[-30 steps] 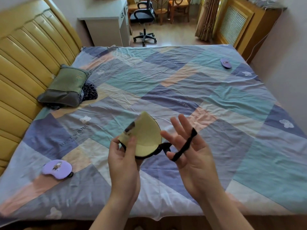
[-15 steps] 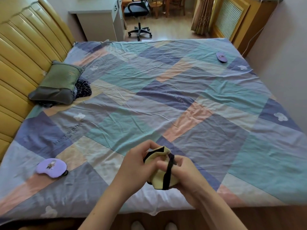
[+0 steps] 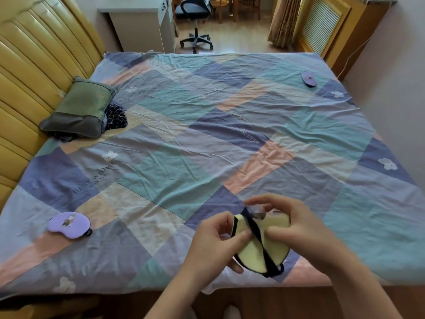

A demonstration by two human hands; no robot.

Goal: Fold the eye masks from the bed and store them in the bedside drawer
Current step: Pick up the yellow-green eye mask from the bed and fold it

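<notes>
A pale yellow eye mask (image 3: 253, 254) with black trim is folded in half and held above the near edge of the bed. Its black strap runs diagonally across the folded face. My left hand (image 3: 212, 245) pinches the mask's left side and the strap with thumb and fingers. My right hand (image 3: 296, 226) grips the mask's top right part. A purple eye mask (image 3: 69, 224) lies flat on the patchwork bedsheet (image 3: 184, 157) at the near left. Another purple eye mask (image 3: 308, 78) lies at the far right of the bed. No bedside drawer is visible.
A green pillow (image 3: 80, 109) on dark checked cloth rests against the yellow padded headboard (image 3: 34, 72) at the left. Beyond the bed stand a white desk (image 3: 142, 26) and an office chair (image 3: 195, 21). A wall runs along the right.
The strap, loose over my right fingers a second ago, now lies wrapped across the folded mask. Both hands came down and together near the bed's edge, then shifted right.
</notes>
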